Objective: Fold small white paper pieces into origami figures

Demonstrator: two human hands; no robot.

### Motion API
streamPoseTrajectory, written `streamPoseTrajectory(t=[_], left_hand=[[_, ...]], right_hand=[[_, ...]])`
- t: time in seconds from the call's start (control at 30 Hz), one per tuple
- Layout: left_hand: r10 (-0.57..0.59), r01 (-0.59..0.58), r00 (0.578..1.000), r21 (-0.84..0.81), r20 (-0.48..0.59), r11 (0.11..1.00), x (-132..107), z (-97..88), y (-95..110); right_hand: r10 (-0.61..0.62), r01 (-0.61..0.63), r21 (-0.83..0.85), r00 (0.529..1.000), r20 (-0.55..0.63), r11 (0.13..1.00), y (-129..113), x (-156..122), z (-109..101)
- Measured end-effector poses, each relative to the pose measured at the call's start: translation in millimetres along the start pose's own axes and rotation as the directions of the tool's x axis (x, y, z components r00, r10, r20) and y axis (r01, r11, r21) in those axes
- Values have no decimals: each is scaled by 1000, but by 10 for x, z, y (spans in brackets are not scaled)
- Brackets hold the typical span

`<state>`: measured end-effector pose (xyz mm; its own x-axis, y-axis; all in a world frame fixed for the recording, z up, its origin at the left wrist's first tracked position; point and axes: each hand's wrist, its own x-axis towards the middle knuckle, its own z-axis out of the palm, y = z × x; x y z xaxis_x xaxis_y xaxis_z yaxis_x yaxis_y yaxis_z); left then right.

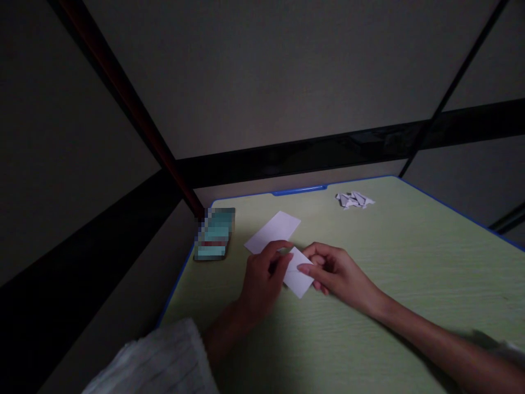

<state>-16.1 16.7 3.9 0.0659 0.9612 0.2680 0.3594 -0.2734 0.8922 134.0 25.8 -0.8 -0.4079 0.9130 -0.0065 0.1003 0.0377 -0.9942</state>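
A small white sheet of folded paper (299,282) is held up between my two hands over the table, with a crease line across it. My left hand (264,276) pinches its left edge, thumb near the top corner. My right hand (334,271) grips the right corner, the thumb lying on the front face and the other fingers behind. Just beyond my left hand, a flat white rectangular piece of paper (274,229) lies on the table, its near edge partly covered by that hand.
The pale green table (410,257) has a blue rim and a blue strip (300,190) at its far edge. A phone (215,235), its screen blurred, lies at the left. Small folded paper shapes (353,200) rest at the back right. Dark panelled walls (295,82) stand behind.
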Motion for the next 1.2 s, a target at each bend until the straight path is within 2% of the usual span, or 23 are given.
streamPoseTrajectory(t=[0.1, 0.23, 0.3, 0.37, 0.47, 0.53, 0.57, 0.67, 0.8, 1.0, 1.1, 1.2], left_hand=[[-123, 130, 991, -257, 42, 958, 34, -18, 15], [-245, 300, 954, -578, 173, 759, 66, -19, 36], [-273, 362, 932, -671, 240, 646, 60, -6, 50], [-309, 406, 913, -679, 268, 612, 45, 16, 57], [-340, 405, 914, -567, 223, 718, 19, 63, 43], [-321, 370, 929, -474, 184, 799, 7, 94, 17], [-317, 373, 927, -437, 200, 818, 3, 106, 2], [-339, 404, 913, -381, 228, 831, 0, 117, -36], [-355, 420, 907, -444, 225, 792, 3, 100, -47], [-392, 472, 880, -406, 268, 783, 14, 82, -40], [-359, 427, 900, -328, 249, 843, 38, 71, -88], [-266, 307, 945, -234, 192, 922, 53, 70, -133]], right_hand=[[-10, 12, 102, 1000, -16, 995, -37, -16, 12], [-16, 18, 202, 1000, -12, 979, -70, -39, 37], [-22, 24, 219, 1000, -10, 976, -73, -52, 40], [-35, 40, 223, 999, -26, 974, -64, -60, 34], [-56, 67, 209, 997, -58, 976, -29, -62, 19], [-65, 71, 199, 997, -36, 978, 3, -60, 18], [-71, 73, 194, 997, -18, 978, 18, -60, 22], [-124, 118, 191, 992, 18, 974, 54, -68, 38], [-234, 231, 162, 972, -4, 959, 68, -74, 30], [-282, 286, -75, 957, 66, 955, 97, -63, -54], [-313, 328, -209, 944, 102, 922, 79, -30, -95], [-337, 358, -209, 932, 130, 910, 42, 24, -120]])
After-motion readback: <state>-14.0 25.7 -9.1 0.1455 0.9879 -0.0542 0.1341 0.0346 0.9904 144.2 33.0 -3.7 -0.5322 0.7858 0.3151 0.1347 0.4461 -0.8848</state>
